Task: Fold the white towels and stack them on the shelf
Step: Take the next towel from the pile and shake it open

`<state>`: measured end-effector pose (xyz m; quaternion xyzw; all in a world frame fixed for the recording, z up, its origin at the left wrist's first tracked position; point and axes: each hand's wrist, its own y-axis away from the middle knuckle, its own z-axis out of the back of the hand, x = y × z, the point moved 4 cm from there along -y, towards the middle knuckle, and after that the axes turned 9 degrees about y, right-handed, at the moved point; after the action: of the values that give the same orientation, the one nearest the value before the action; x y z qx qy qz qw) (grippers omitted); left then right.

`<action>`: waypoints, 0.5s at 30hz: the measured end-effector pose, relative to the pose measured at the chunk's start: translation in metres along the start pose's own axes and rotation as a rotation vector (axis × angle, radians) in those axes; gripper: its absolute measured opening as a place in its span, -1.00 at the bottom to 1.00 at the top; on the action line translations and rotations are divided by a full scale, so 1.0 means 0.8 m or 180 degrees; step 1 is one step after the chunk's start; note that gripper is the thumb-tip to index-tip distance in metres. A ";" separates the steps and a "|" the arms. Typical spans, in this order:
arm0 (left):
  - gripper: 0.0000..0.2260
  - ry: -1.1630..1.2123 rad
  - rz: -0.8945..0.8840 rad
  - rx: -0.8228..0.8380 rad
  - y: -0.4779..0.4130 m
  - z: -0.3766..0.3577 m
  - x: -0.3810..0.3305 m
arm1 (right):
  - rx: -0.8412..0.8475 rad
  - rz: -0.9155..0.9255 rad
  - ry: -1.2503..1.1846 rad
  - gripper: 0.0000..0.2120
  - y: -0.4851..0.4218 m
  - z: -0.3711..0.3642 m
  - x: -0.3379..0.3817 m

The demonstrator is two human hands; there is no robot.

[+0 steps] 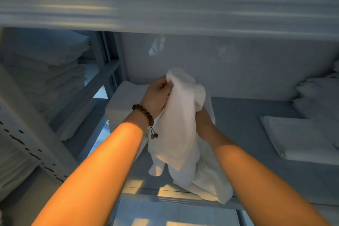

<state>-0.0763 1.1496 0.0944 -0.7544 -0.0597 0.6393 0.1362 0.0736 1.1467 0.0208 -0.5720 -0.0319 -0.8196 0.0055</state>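
Note:
A white towel (pixel 180 124) hangs crumpled between both hands above the grey shelf (pixel 238 134), its lower end trailing onto the shelf's front edge. My left hand (pixel 157 95), with a beaded bracelet at the wrist, pinches the towel's top edge. My right hand (pixel 201 115) grips the cloth lower down and is mostly hidden behind it. A folded white towel stack (pixel 126 101) lies on the shelf just behind my left hand.
Folded white linen (pixel 300 137) lies at the shelf's right, with more piled (pixel 319 97) behind it. A perforated metal upright (pixel 27 134) and stacked linen (pixel 47 79) stand at left. Another shelf (pixel 165 5) hangs close overhead.

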 end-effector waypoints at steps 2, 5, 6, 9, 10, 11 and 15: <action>-0.83 -0.0423 -0.0097 -0.0022 0.003 0.008 0.005 | -0.0430 -0.0097 -0.0273 -0.93 0.003 0.014 0.001; -0.33 -0.1193 0.0309 0.0202 0.021 0.034 0.035 | -0.0593 -0.0001 -0.0537 -0.81 0.008 0.031 0.010; -0.17 -0.1247 0.0616 0.0386 0.032 0.040 0.049 | -0.0435 0.0005 -0.0715 -0.75 0.009 0.034 0.013; -0.11 -0.1147 0.1002 0.1002 0.059 0.033 0.087 | -0.0125 -0.0135 -0.1700 -0.74 0.018 0.044 0.011; -0.12 -0.1106 0.1065 0.1018 0.062 0.029 0.098 | -0.0073 -0.0235 -0.1798 -0.74 0.023 0.048 0.007; -0.15 -0.1106 0.1153 0.0946 0.064 0.026 0.105 | -0.0066 -0.0329 -0.1801 -0.75 0.028 0.052 0.003; -0.35 -0.1605 0.1009 0.0507 0.050 0.029 0.097 | -0.0556 -0.0470 -0.1932 -0.72 0.038 0.077 0.008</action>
<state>-0.0885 1.1348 0.0062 -0.5589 0.0772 0.8223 0.0744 0.1307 1.1204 0.0495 -0.7847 -0.0030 -0.6095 -0.1128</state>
